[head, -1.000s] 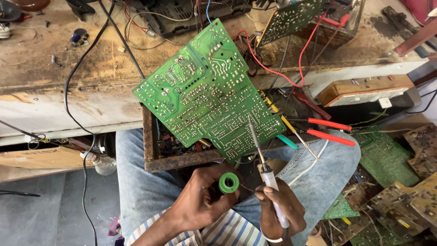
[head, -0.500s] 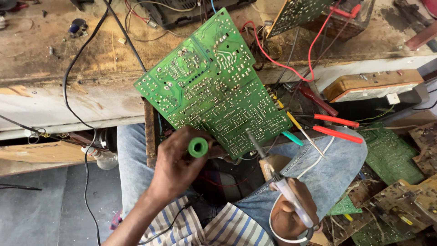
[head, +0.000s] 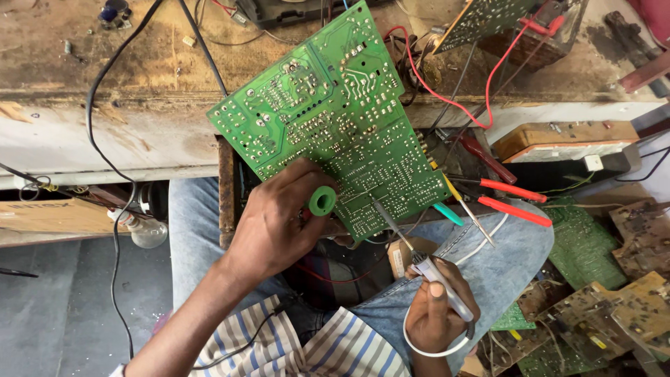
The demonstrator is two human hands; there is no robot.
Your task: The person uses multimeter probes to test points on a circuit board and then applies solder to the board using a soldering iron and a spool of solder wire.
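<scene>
A worn wooden workbench [head: 105,63] fills the top of the frame, stained and dusty, with a black cable [head: 94,126] looping down its left part. Leaning from the bench edge toward the person's lap is a large green circuit board [head: 335,119], solder side up, tilted so that its lower corner sits at the centre of the frame. Blue jeans [head: 516,251] cover the knees below it, and a striped shirt [head: 342,349] shows at the bottom centre. Loose circuit boards [head: 593,244] pile up at the lower right. A wooden box [head: 565,136] lies at the right edge of the bench, and red wires [head: 447,98] curve from the top centre toward it. Red-handled pliers [head: 513,199] rest just right of the board's lower edge.

The left hand [head: 279,223], centre left, lies against the board's lower edge, its fingers curled and closed on a small green spool [head: 322,200] of solder, which touches the board's face. The right hand [head: 436,314], bottom centre right, is clamped in a pen grip on a soldering iron [head: 433,269] with a white handle; its thin metal tip [head: 380,213] slants up and left, at the board's lower corner just right of the spool. A white cord [head: 419,345] loops under that wrist
</scene>
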